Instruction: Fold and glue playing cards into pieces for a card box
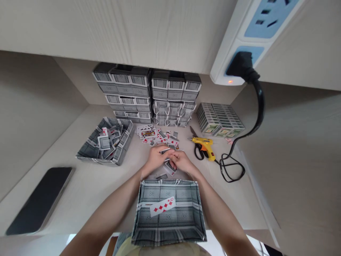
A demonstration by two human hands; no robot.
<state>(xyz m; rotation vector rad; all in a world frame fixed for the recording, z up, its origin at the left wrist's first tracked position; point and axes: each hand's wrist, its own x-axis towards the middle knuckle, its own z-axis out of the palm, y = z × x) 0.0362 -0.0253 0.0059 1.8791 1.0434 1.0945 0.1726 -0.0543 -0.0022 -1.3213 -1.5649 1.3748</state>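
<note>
My left hand (pixel 156 156) and my right hand (pixel 182 161) meet above the middle of the table, fingers closed around a small playing card (pixel 165 150). More cards lie beneath them, one an ace (pixel 169 168). Beyond my fingers is a loose pile of cards, with a face card (pixel 148 132) on its left side. Close to my body, between my forearms, sits an open box made of patterned cards (pixel 176 224). Inside it lies a strip with red diamonds (pixel 162 206).
Left stands a card box (pixel 123 147) holding folded pieces; a black phone (pixel 39 201) lies nearer. Card boxes (pixel 174 87) are stacked behind. Right are a yellow glue gun (pixel 206 145), scissors (pixel 199 151), card decks (pixel 220 119) and a black cable (pixel 259 106) from a power strip (pixel 226 67).
</note>
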